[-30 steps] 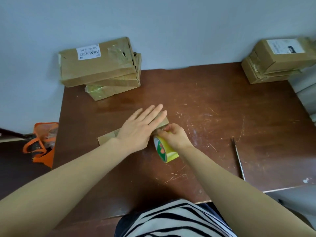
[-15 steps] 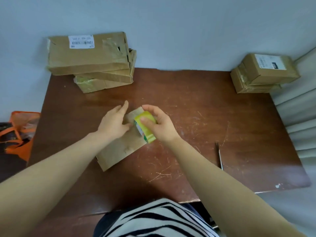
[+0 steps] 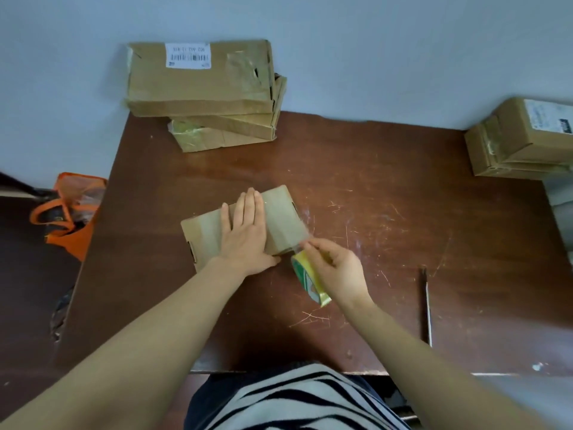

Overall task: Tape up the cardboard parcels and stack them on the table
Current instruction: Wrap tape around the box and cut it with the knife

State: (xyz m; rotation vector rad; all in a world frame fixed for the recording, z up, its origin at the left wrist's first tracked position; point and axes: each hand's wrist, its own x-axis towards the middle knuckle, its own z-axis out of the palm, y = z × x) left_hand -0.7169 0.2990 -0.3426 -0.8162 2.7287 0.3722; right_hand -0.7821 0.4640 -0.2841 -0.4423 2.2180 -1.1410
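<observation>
Cardboard parcel (image 3: 279, 218) lies flat mid-table (image 3: 403, 197), a bit skewed. L hand (image 3: 246, 234) sits palm-down on top, fingers straight & together, pointing away, pressing it; forearm comes in from lower left. R hand (image 3: 338, 268) is just off the parcel's near-right corner, fingers curled round the yellow-green tape roll (image 3: 310, 280), which stands on edge, tilted. Other parcels sit in a back-left stack (image 3: 201, 88) & a far-right stack (image 3: 521, 141). Thin dark tool (image 3: 427, 305) lies on the table, well right of R hand.

1 head camera looks steeply down (and forward) over the table (image 3: 387, 169).
</observation>
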